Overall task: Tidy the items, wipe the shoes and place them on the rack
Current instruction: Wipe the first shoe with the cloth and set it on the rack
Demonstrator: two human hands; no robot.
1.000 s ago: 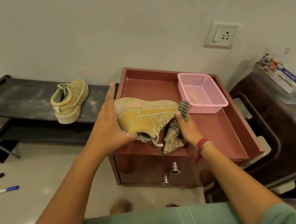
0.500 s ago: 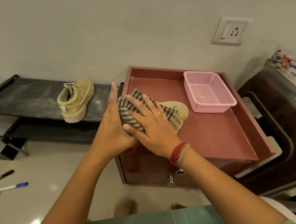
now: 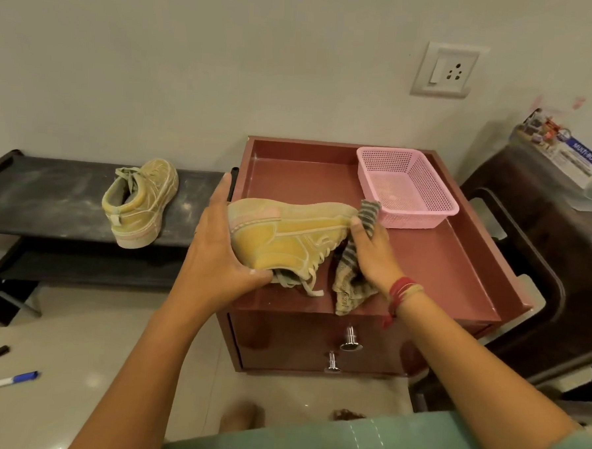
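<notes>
1. Head view: the left hand (image 3: pixel 217 254) grips the heel of a yellow cloth lace-up shoe (image 3: pixel 287 237). The shoe is tipped on its side over the red-brown wooden cabinet (image 3: pixel 422 265), likely so its side can be rubbed.
2. At 3 o'clock from the shoe, the right hand (image 3: pixel 371 259) pinches a grey striped rag (image 3: pixel 348 289) against the toe to wipe it.
3. A second yellow shoe (image 3: pixel 141 202) sits on the black metal rack (image 3: pixel 48 204) at 9 o'clock, where this one should go too.
4. A pink plastic basket (image 3: pixel 406 189) stands at 1 o'clock.
5. A printed box (image 3: pixel 565 159) at 2 o'clock reads "MULTI-BOX".
</notes>
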